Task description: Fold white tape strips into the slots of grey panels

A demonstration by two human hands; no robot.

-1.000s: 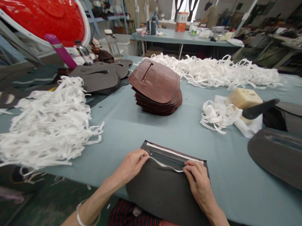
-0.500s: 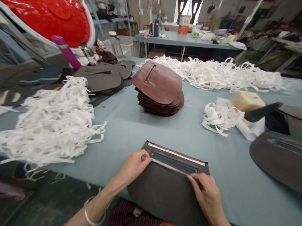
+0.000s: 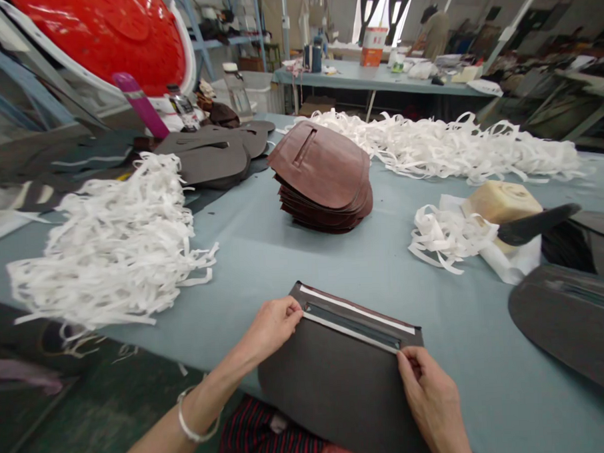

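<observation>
A dark grey leather-like panel lies at the table's near edge, partly over my lap. It has a long slot near its top, and a white strip runs along its upper edge. Below the slot a second narrow white strip stretches between my hands. My left hand is closed in a pinch at that strip's left end. At its right end, my right hand pinches the strip with thumb and fingertips, just beside the slot's corner.
Brown panels are stacked mid-table. Heaps of white strips lie at the left and the back, with a small bunch at the right. Near that bunch are a yellowish block, a black handle and more dark panels.
My right hand has slid rightward along the slot's lower edge, and more of the white strip now lies between my hands. My left hand stays at the slot's left end.
</observation>
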